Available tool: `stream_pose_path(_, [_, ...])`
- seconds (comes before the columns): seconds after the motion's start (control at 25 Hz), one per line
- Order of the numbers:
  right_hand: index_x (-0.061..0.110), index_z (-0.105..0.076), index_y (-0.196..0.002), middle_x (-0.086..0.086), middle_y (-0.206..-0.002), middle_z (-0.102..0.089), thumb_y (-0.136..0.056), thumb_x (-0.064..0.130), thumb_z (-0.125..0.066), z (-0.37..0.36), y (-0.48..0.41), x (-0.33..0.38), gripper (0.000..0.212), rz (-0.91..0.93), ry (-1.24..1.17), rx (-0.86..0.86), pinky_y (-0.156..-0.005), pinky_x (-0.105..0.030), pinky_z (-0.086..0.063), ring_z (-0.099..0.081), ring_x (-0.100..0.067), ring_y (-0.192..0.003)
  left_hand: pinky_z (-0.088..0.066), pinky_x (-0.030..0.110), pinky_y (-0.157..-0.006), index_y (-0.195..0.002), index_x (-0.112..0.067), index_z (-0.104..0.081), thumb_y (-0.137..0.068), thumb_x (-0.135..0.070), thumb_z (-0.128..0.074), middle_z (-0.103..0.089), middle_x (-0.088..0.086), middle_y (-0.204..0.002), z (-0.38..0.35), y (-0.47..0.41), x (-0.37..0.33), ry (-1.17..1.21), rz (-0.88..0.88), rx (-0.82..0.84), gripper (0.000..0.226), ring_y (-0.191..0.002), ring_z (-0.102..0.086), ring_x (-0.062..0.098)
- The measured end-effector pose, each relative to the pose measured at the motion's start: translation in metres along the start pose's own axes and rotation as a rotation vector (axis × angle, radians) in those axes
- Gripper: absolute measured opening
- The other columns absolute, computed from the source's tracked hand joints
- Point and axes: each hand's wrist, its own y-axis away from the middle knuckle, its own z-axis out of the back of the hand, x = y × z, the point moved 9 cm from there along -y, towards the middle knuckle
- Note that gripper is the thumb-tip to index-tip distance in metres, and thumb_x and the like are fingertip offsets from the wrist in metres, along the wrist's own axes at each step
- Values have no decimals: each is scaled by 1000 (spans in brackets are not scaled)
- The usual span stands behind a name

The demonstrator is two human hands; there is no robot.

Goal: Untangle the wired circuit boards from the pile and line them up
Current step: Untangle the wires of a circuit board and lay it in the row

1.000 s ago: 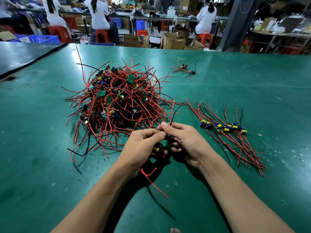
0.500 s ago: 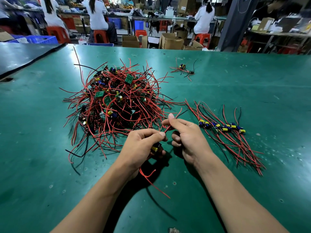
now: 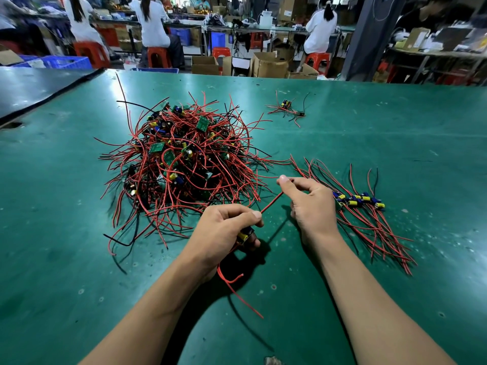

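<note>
A tangled pile (image 3: 184, 164) of small green circuit boards with red and black wires lies left of centre on the green table (image 3: 395, 140). My left hand (image 3: 224, 233) grips one board (image 3: 243, 235) with a yellow capacitor; its red wires hang below my wrist. My right hand (image 3: 308, 204) pinches a red wire (image 3: 271, 204) that runs taut from the held board up to my thumb and fingers. To the right, a row of untangled boards (image 3: 358, 201) lies lined up, wires fanned toward me.
A separate small wired board (image 3: 287, 106) lies far back near the table's middle. A black mat (image 3: 39, 88) covers the far left corner. Beyond the table's far edge are cardboard boxes (image 3: 268, 65), red stools and seated people.
My hands have drawn apart: the right hand moved up and right, pulling the red wire straight out from the board in my left hand.
</note>
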Motion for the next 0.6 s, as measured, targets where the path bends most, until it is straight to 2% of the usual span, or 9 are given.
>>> stream_pose_path(0.12, [14,-79,-84,7,-77,-73,-88,35,-77,8,-1,7,22,88,111,-81,-74,-24,-44,-61,-8,-70,-51,24,-52,-79,9,-67,-88,-9,-67,-55,17,-56,-1,0,0,-1,4,9,20,-47,-61,22])
stream_pose_path(0.2, [15,-77,-78,3,-78,-72,-88,38,-76,11,0,11,25,122,169,-132,-76,-26,-45,-62,-11,-74,-51,24,-51,-79,8,-68,-88,-9,-67,-55,17,-55,-2,0,0,7,7,13,19,-47,-61,23])
stream_pose_path(0.28, [16,-76,-74,3,-73,-70,-91,41,-72,11,1,12,31,108,183,-134,-72,-31,-45,-60,-17,-69,-51,24,-51,-79,8,-68,-88,-9,-67,-55,17,-55,-2,0,0,16,9,18,19,-47,-61,23])
stream_pose_path(0.36, [16,-70,-66,2,-61,-57,-97,41,-64,7,2,0,40,-59,4,-96,-52,-30,-37,-45,-16,-48,-52,24,-51,-80,9,-68,-88,-9,-67,-56,18,-56,-2,1,-1,13,6,24,20,-47,-61,22])
stream_pose_path(0.44, [10,-61,-65,2,-54,-41,-101,36,-59,-4,6,-17,44,-331,-322,-38,-37,-21,-23,-26,-8,-34,-52,23,-52,-80,9,-68,-88,-9,-67,-56,17,-55,-2,1,-1,5,4,26,20,-47,-61,22])
stream_pose_path(0.52, [10,-54,-67,4,-50,-34,-102,31,-56,-18,13,-26,41,-557,-580,40,-31,-18,-18,-20,-4,-30,-51,23,-52,-80,8,-68,-88,-9,-67,-57,17,-54,-2,1,-1,4,5,27,19,-47,-61,22])
stream_pose_path(0.6, [10,-52,-67,5,-51,-32,-102,30,-56,-24,17,-26,40,-631,-692,81,-29,-17,-18,-20,-3,-29,-51,23,-51,-78,6,-69,-88,-8,-66,-56,16,-53,-3,1,0,9,9,31,18,-46,-60,22])
